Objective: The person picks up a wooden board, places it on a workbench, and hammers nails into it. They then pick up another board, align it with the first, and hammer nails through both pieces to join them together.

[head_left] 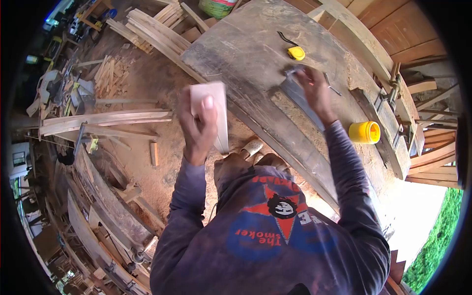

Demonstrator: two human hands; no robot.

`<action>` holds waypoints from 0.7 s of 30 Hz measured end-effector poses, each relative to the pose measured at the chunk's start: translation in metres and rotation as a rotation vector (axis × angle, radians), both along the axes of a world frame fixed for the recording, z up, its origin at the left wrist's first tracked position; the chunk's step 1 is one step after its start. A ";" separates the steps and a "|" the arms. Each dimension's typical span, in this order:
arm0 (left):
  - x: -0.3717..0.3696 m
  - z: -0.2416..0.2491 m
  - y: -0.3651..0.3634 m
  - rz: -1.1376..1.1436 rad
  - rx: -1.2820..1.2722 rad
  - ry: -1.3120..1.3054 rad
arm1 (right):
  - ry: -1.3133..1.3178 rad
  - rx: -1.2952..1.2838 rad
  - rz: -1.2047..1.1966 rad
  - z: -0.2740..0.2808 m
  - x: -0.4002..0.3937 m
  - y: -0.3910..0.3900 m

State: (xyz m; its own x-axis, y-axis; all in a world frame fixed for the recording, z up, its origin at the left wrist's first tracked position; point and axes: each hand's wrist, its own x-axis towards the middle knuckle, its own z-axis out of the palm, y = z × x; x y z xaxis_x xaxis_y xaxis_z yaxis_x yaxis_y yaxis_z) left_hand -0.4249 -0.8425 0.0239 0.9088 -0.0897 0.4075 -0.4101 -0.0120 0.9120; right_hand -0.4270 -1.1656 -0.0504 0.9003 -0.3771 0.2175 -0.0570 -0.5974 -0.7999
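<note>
My left hand (199, 123) is closed around a pale, smooth wooden block (212, 91), thumb pressed on its face. The block is held up beside the bench, and its lower end tapers toward my legs. Over the workbench (236, 44), my right hand (314, 91) is blurred, with its fingers bent at a small grey metal-looking thing (292, 72). Whether it grips that thing is hard to see. Under and beside this hand lies a long flat grey piece (301, 104). A thin rod-like tool (333, 84) lies just right of the hand.
A yellow tape measure (296, 53) with a black strap lies on the bench beyond my right hand. An open yellow tub (364, 132) stands to the right, near a rough wood strip (373, 123). Stacked boards (157, 29) and curved timbers (105, 120) lie left on the sawdust-covered floor.
</note>
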 end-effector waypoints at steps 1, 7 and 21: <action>-0.001 -0.002 -0.005 0.167 0.068 -0.032 | -0.108 0.086 0.145 0.009 0.003 0.022; 0.019 -0.010 -0.033 0.204 0.394 -0.225 | -0.313 0.503 0.408 0.092 0.011 0.176; -0.015 0.018 0.054 0.509 -0.091 0.077 | -0.023 0.863 0.787 0.105 -0.007 0.252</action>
State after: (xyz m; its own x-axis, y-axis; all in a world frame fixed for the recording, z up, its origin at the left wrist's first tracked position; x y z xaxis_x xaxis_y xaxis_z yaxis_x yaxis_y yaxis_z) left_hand -0.4399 -0.7884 0.0422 0.8556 0.4041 0.3236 -0.3047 -0.1122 0.9458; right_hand -0.4341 -0.9133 0.0544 0.9505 0.2525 0.1811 0.1069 0.2815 -0.9536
